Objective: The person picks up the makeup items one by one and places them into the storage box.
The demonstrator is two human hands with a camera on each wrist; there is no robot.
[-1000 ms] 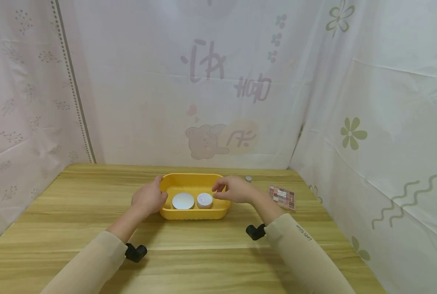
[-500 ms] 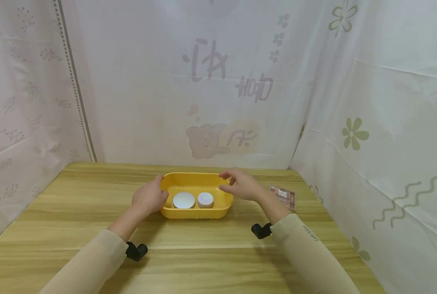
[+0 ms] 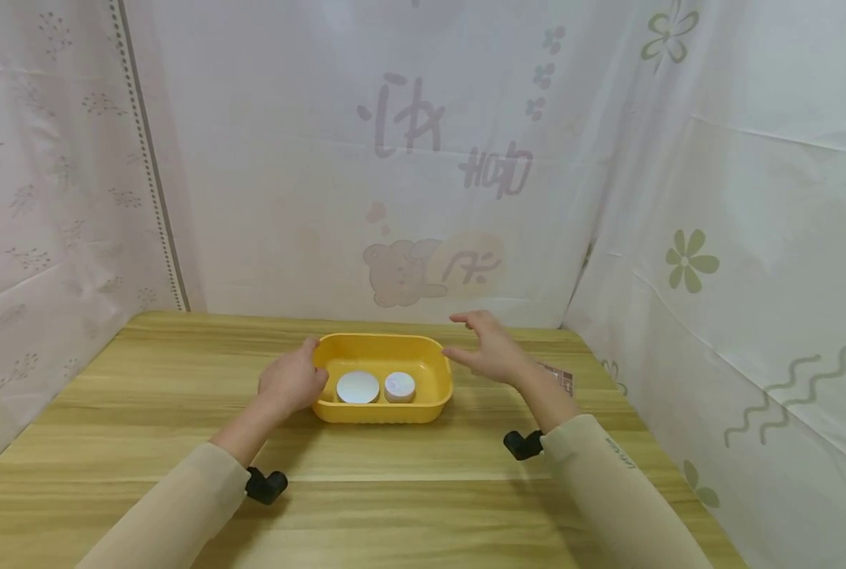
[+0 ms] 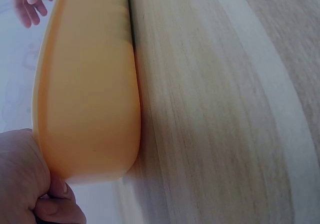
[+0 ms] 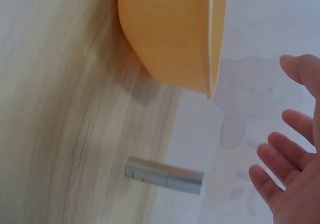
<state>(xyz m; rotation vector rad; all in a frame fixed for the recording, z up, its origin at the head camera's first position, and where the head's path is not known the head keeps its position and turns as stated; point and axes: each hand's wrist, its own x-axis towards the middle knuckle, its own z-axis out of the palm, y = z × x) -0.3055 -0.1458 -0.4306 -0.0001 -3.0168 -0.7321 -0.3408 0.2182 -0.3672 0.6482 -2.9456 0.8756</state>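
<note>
My left hand [image 3: 293, 379] grips the left end of a yellow plastic tub [image 3: 383, 413] at its rim. In the left wrist view, its fingers curl against the tub's end wall. Inside the tub lie a white round case [image 3: 358, 387] and a smaller round jar [image 3: 399, 386] with a pale patterned lid. My right hand [image 3: 490, 348] hovers by the tub's right end, fingers spread and holding nothing. A silver lipstick-like tube [image 5: 165, 176] stands on the table below it in the right wrist view; the right hand and forearm hide it in the head view.
A checkered makeup palette [image 3: 561, 379] lies on the wooden table [image 3: 394, 506] to the right, mostly hidden behind the right forearm. Printed white curtains [image 3: 280, 197] hang behind the table and along both sides.
My right hand has moved from over the tub's right side, out to the right and away from me, its fingers opening wider. The left hand still holds the tub.
</note>
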